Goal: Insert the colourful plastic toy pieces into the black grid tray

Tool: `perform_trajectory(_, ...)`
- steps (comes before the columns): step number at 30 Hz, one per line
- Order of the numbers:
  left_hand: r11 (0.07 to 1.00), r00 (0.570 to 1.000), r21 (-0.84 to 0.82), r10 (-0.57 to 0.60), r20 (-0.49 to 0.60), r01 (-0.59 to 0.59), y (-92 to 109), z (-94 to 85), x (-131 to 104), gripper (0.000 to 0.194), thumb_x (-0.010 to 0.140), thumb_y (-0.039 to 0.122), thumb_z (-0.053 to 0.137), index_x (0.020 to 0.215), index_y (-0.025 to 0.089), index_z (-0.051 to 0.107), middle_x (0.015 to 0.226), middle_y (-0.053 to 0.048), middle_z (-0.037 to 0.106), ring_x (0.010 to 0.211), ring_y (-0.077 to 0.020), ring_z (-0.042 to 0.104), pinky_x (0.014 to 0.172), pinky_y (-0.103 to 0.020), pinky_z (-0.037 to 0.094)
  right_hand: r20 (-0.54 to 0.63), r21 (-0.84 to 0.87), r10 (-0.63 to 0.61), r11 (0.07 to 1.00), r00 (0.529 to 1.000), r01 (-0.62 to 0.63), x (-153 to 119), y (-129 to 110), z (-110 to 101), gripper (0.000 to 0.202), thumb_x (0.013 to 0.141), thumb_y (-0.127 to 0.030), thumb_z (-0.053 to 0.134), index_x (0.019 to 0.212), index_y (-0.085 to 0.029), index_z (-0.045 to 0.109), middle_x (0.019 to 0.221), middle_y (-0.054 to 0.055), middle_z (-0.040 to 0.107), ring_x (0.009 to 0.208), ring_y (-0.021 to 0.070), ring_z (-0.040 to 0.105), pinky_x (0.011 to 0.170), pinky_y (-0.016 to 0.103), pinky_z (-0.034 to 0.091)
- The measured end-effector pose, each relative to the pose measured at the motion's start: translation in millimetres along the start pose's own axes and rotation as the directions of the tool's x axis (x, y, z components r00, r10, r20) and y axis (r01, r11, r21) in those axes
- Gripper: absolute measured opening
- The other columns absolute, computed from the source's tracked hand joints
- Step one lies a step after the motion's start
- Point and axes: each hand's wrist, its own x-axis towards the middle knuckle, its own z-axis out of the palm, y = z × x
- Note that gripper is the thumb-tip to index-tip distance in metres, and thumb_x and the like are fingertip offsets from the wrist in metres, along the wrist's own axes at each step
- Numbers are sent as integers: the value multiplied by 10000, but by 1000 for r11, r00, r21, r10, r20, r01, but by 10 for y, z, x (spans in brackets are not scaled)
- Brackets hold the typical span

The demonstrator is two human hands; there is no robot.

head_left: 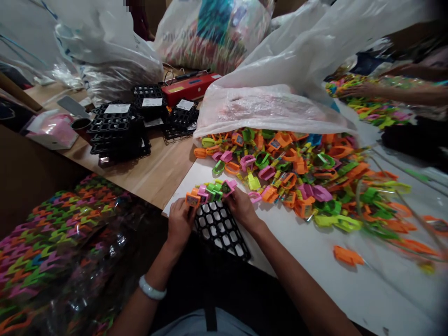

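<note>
The left hand (180, 220) pinches an orange toy piece (192, 199) at the near-left end of a short row of pink and green pieces (213, 188) seated along the far edge of a black grid tray (220, 228). The right hand (241, 207) has its fingers closed on a pink piece (229, 186) at the row's other end. The tray lies on the white table (315, 261), partly over its near edge. Just beyond spreads a heap of bright plastic pieces (304, 177) spilling from a clear bag (276, 107). Stacked black trays (117, 133) stand further left.
</note>
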Motion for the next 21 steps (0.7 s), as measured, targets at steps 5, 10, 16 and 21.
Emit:
perform_trajectory(5, 1000, 1000, -1, 1, 4, -1, 0, -19, 4, 142, 971, 308, 579, 1042, 215, 661, 931, -55, 656, 846, -215, 584, 748, -332, 481, -29, -155, -45, 987, 999, 40, -56, 44, -392, 245, 908, -182, 464, 1059, -204, 656, 968, 72, 697, 796, 197, 633, 741, 322, 510)
perform_trajectory(10, 999, 1000, 24, -29, -1, 29, 31, 12, 8, 125, 962, 306, 595, 975, 198, 656, 892, -54, 637, 819, -217, 560, 736, -332, 449, 39, -750, -35, 659, 999, 53, -175, 129, -894, 262, 862, -73, 487, 937, -174, 717, 1090, 161, 673, 1027, 307, 542, 889, 440, 426)
perform_trajectory(16, 998, 999, 37, -43, 8, 43, 63, 30, 57, 130, 962, 306, 582, 948, 200, 656, 873, -51, 627, 801, -216, 553, 719, -332, 425, 22, -767, -80, 639, 997, 68, -109, 159, -881, 200, 890, -149, 543, 911, -203, 734, 1031, 138, 684, 956, 286, 534, 843, 422, 403)
perform_trajectory(21, 999, 996, 30, -39, 81, 36, 47, -10, 39, 98, 955, 259, 579, 975, 215, 664, 937, -49, 665, 874, -214, 597, 759, -331, 443, -281, -258, -63, 966, 958, -12, -300, -7, -736, 193, 940, -367, 556, 1013, -226, 666, 867, 77, 675, 819, 235, 613, 770, 388, 487)
